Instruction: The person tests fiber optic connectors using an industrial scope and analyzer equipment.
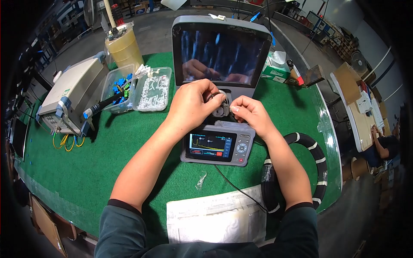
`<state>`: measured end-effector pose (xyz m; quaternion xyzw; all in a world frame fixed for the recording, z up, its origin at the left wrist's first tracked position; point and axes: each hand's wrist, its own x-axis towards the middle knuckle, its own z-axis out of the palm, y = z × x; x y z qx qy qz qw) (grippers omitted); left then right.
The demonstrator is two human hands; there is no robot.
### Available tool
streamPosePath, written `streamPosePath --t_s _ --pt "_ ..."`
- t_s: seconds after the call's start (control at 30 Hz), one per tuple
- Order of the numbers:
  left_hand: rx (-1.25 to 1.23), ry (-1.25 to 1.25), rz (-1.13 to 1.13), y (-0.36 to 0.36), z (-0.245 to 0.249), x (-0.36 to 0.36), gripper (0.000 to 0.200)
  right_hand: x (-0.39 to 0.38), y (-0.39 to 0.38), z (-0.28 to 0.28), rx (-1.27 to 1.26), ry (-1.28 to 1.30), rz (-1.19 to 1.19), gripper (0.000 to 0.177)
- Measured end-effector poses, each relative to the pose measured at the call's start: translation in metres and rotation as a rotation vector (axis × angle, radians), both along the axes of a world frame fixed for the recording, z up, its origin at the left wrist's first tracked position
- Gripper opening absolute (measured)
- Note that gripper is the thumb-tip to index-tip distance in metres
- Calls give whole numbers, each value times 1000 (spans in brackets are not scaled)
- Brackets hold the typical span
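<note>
My left hand is closed in a pinch in front of the dark screen, above a small round grey part at the foot of the monitor-like device. What its fingertips hold is hidden. Just to the right, my right hand also pinches, thumb against fingers, near the same round part. Anything between those fingertips is too small to name. Below both hands lies a handheld tester with a lit screen showing a yellow trace, and buttons at its right. A thin black cable runs in front of it.
To the left are a bench instrument, a tub of blue and green connectors, a tub of white pieces and a yellowish container. A black taped coil, plastic-sleeved papers and a green box lie around. Another person sits far right.
</note>
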<state>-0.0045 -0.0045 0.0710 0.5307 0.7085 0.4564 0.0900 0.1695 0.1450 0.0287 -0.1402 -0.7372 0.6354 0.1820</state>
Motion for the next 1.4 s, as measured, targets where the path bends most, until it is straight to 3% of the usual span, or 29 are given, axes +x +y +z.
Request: streamPosePath --t_s 0.23,0.53,0.73,0.97,1.4 --pt "129 -30 -45 4 -8 -2 22 0 -1 3 -12 0 4 16" --pt "-9 -7 0 1 -1 -2 23 0 0 1 -4 -1 1 16" --pt "95 -48 -10 3 -5 0 24 1 2 0 -15 -15 8 13" --pt "55 -43 -17 3 -3 -1 23 1 5 -3 -33 5 27 12" --pt "58 -21 -22 3 -2 0 25 0 3 -2 9 -26 -11 25"
